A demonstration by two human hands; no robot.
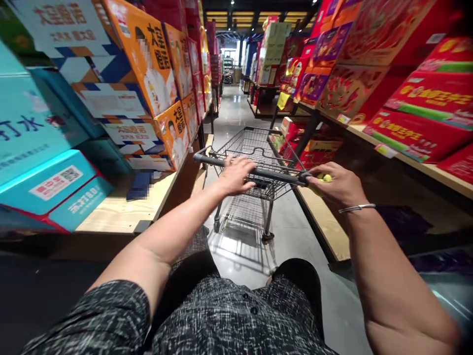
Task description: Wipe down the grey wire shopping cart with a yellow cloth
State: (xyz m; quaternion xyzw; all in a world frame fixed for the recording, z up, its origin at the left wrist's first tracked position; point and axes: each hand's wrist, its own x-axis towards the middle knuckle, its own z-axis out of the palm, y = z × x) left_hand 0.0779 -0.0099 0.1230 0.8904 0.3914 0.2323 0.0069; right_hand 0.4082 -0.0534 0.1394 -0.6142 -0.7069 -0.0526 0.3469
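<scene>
A grey wire shopping cart (254, 140) stands in front of me, its basket with no goods visible in it. My left hand (237, 175) lies over the middle of the dark cart handle (278, 174), fingers across the bar and thumb on the near side. At the handle's right end is my right hand (338, 183), closed, with a silver bracelet on its wrist. Between its fingers shows a small yellow-green thing (325, 177) whose kind I cannot make out. That thumb touches the end of the bar.
Orange drink cartons (148, 64) and turquoise boxes (40, 123) are stacked along the left. Shelves with red gift boxes (410, 133) line the right side. A wooden shelf edge (321, 222) runs close to the cart. The grey floor (232, 106) stretches down the aisle.
</scene>
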